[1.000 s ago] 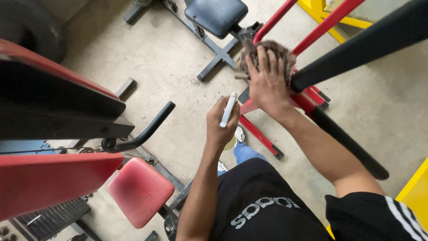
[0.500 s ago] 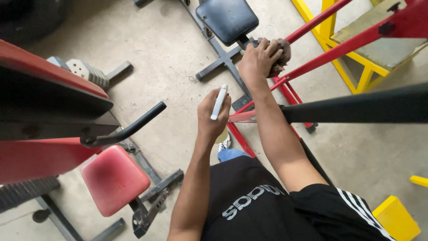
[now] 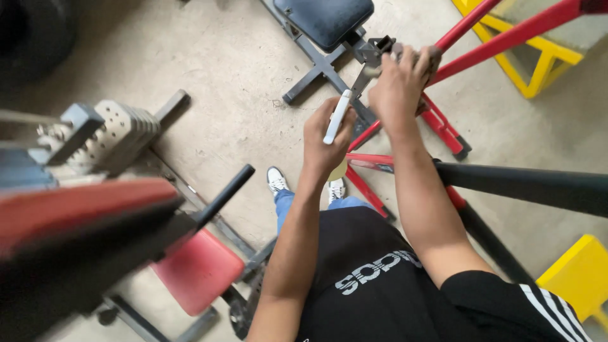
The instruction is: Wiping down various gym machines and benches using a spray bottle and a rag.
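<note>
My right hand [image 3: 398,85] had slid further up the red bar [image 3: 500,39], fingers clamped round the brown cloth [image 3: 432,58] against it. My left hand [image 3: 326,142] stayed closed around the white spray bottle [image 3: 337,116], held nearer the bar now.

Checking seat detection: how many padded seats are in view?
2. A dark blue padded seat at the top, beyond the right hand; a red padded seat lower left, beside the left arm. More may be hidden behind the blurred machine.
</note>
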